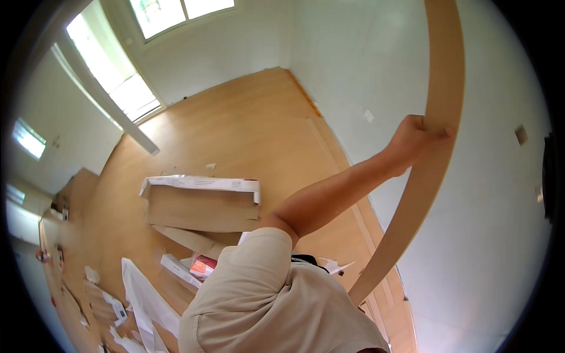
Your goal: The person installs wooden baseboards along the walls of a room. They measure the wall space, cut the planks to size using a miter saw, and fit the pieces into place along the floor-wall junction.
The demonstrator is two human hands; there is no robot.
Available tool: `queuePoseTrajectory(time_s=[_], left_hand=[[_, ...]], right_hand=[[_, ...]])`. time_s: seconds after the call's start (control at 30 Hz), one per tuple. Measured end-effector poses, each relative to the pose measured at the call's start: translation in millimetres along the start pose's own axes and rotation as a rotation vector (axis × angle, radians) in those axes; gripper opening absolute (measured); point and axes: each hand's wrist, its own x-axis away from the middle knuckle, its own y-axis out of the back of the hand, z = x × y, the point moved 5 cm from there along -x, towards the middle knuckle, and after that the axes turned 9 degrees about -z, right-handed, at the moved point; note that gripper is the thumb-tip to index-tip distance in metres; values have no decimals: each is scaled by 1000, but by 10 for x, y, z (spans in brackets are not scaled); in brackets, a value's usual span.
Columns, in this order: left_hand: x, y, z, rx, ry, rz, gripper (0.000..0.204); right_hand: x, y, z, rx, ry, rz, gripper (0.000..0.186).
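Note:
My left hand [425, 141] reaches across to the right, closed on the edge of a long, narrow wood-coloured plank [445, 65]. One digit lies across the plank's face; the others are partly hidden. Tall and close to the pale wall [491, 176], the plank runs from the top of the picture down towards the floor beside me. Its lower end disappears near my beige shirt [253, 312]. My right hand is out of view.
An opened cardboard box [203, 206] lies on the wood-look floor [235, 129]. Nearby are a red package [203, 266], white sheeting [144, 300] and scattered scraps. Strips [335, 150] run along the right wall's foot. A white post [106, 94] slants at left.

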Motion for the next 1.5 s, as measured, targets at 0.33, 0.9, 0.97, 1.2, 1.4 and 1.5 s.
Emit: queuePoseTrajectory(time_s=[0.33,0.9,0.97,1.2,1.4,1.5], left_hand=[[-85,2696,-234,-33,1,-436,55],[-1368,6079,-1450,-157,-258,-919,34],[-1465,6400,-1709,-174,-313,-949,33],[-1292,7439,-2810,-221,-481,-1290,32],[-760,8644,-3710,-313,-640,-1479,24],[-258,9514,-4256,-458,-699,-1269,32]], right_hand=[[-1288,-1151,1718,201,223,113,25],[-4029,-3976,5006,158,508,570,27],[-4231,-4295,5411,152,572,590,28],[-4528,-5682,6700,272,785,758,33],[-4506,-7145,7826,266,984,782,34],[-4390,-8007,8290,243,1089,762,36]])
